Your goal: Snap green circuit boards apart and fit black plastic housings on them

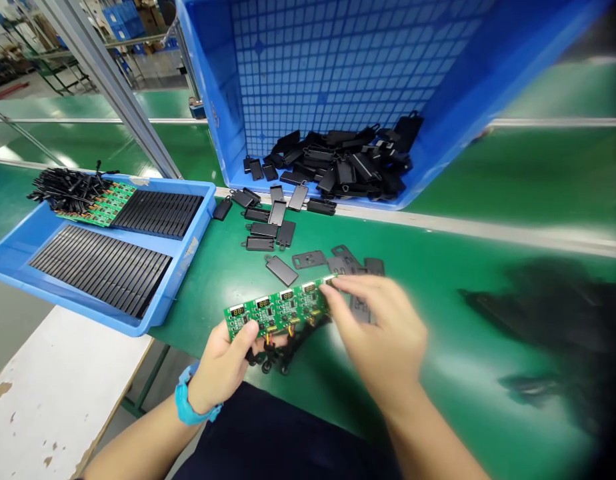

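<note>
A green circuit board panel [275,312] with several small displays is held up in front of me, tilted, with black cables hanging under it. My left hand [228,360] grips its left end, thumb on top. At the right end, the thumb and fingertips of my right hand [383,327] pinch the panel's edge. Just behind lie flat dark grey plastic covers [309,259], partly hidden by my right hand. Beyond the panel, several black plastic cases [281,269] with small loops are scattered on the green table [213,280].
A tipped blue crate [221,153] holds a heap of black cases [338,160]. To the left, a blue tray [193,243] carries rows of black cases and stacked circuit boards [105,203] with cables. Blurred dark objects [563,333] lie at the right. A metal post [113,87] rises behind the tray.
</note>
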Available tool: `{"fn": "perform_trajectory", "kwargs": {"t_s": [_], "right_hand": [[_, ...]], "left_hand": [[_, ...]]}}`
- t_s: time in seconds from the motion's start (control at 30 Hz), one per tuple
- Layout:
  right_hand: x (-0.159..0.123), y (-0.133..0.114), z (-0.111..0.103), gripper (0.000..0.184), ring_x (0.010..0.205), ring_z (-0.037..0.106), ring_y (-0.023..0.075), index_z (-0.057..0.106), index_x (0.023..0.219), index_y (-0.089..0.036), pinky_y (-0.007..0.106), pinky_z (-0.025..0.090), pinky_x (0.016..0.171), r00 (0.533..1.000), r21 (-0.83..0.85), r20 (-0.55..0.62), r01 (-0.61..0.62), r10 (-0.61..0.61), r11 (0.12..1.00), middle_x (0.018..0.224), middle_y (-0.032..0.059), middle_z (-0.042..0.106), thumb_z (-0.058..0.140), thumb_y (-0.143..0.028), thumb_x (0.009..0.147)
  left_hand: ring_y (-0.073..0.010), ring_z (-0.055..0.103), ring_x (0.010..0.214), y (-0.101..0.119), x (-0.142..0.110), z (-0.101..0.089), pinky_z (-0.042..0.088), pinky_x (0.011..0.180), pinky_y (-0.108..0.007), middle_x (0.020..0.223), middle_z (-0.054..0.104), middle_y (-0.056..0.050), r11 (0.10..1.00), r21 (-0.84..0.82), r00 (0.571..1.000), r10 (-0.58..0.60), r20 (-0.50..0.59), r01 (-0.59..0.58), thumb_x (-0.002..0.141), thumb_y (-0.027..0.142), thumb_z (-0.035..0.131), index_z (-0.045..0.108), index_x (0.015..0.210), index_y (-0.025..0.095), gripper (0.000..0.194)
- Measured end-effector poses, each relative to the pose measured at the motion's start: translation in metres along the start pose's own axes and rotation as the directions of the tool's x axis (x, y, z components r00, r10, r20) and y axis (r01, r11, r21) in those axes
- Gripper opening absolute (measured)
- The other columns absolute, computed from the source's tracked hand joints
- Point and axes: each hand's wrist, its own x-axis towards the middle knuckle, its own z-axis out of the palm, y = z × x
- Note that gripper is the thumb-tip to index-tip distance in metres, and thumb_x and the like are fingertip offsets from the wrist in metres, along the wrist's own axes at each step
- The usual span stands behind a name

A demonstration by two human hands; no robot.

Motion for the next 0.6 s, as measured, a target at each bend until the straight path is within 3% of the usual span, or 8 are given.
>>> {"fn": "perform_trajectory", "kwargs": {"t_s": [0.07, 0.17, 0.3, 0.5, 0.6], "right_hand": [[0.002, -0.001, -0.002, 0.005, 0.072, 0.059, 0.0171, 0.063, 0.076, -0.021, 0.034, 0.049, 0.066, 0.999, 0.022, 0.026, -0.028, 0.028, 0.999, 0.074, 0.0033, 0.063, 0.062, -0.016, 0.074], [0.003, 0.001, -0.005, 0.006, 0.071, 0.059, 0.0169, 0.063, 0.075, -0.021, 0.032, 0.049, 0.065, 0.998, 0.018, 0.053, -0.042, 0.041, 0.999, 0.074, 0.0027, 0.063, 0.06, -0.016, 0.076], [0.0, 0.006, -0.004, 0.01, 0.073, 0.059, 0.0167, 0.061, 0.081, -0.021, 0.032, 0.049, 0.068, 0.995, -0.043, 0.071, 0.07, -0.067, 0.997, 0.077, 0.0038, 0.063, 0.058, -0.013, 0.077], [-0.01, 0.011, 0.003, 0.018, 0.078, 0.059, 0.0197, 0.057, 0.092, -0.017, 0.034, 0.048, 0.069, 0.966, -0.204, 0.082, 0.258, -0.246, 0.945, 0.084, 0.0092, 0.064, 0.054, -0.01, 0.077], [-0.012, 0.01, 0.008, 0.018, 0.077, 0.057, 0.0198, 0.055, 0.093, -0.016, 0.033, 0.047, 0.067, 0.956, -0.28, 0.076, 0.292, -0.282, 0.915, 0.083, 0.0092, 0.064, 0.054, -0.009, 0.076]], "left_hand": [[-0.0236, 0.063, 0.084, -0.003, -0.002, -0.004, 0.048, 0.072, -0.034, 0.075, 0.067, -0.007, 0.998, 0.053, 1.0, 0.015, 0.009, -0.015, 0.081, 0.032, 0.051, 0.053, 0.064, 0.014, 0.025], [-0.023, 0.063, 0.079, -0.004, -0.003, -0.007, 0.047, 0.071, -0.034, 0.073, 0.067, -0.007, 0.994, 0.109, 1.0, 0.01, -0.007, -0.009, 0.081, 0.034, 0.051, 0.055, 0.067, 0.014, 0.025], [-0.024, 0.062, 0.082, -0.002, -0.003, -0.004, 0.046, 0.074, -0.036, 0.076, 0.067, -0.008, 0.993, 0.114, 1.0, 0.015, -0.022, -0.012, 0.079, 0.035, 0.052, 0.058, 0.07, 0.013, 0.025], [-0.0248, 0.061, 0.089, -0.001, -0.003, 0.002, 0.046, 0.08, -0.038, 0.093, 0.067, -0.01, 0.997, 0.072, 1.0, -0.019, 0.0, 0.019, 0.079, 0.034, 0.053, 0.059, 0.103, 0.014, 0.032], [-0.0244, 0.061, 0.087, -0.004, -0.004, 0.001, 0.046, 0.081, -0.037, 0.092, 0.067, -0.01, 0.992, 0.122, 1.0, -0.004, -0.023, 0.007, 0.078, 0.035, 0.055, 0.061, 0.1, 0.013, 0.032]]}}
